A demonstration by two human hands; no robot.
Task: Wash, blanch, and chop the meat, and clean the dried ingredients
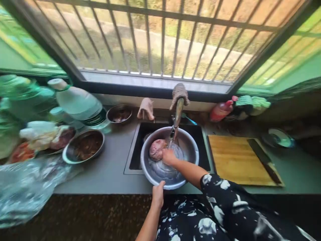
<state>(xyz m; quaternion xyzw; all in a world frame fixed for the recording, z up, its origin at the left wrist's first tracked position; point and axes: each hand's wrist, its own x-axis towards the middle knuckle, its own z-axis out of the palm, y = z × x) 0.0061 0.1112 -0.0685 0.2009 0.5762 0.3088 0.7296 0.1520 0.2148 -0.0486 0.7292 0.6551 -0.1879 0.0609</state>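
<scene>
Rinsing meat in a steel basin in the sink

The left hand (157, 194) grips the near rim of the basin (192, 147); the right hand (168, 156) closes on the pink meat (156, 149) under the tap (177, 117).

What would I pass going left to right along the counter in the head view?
Plastic bag → steel dish → steel basin in the sink → wooden cutting board → knife.

Daylight reached you through the barred window (160, 40), washed out and glaring beyond the bars. Below the window the counter (110, 167) lay dimmer. Left of it everything smeared with blur, and the frame edges bowed.
</scene>
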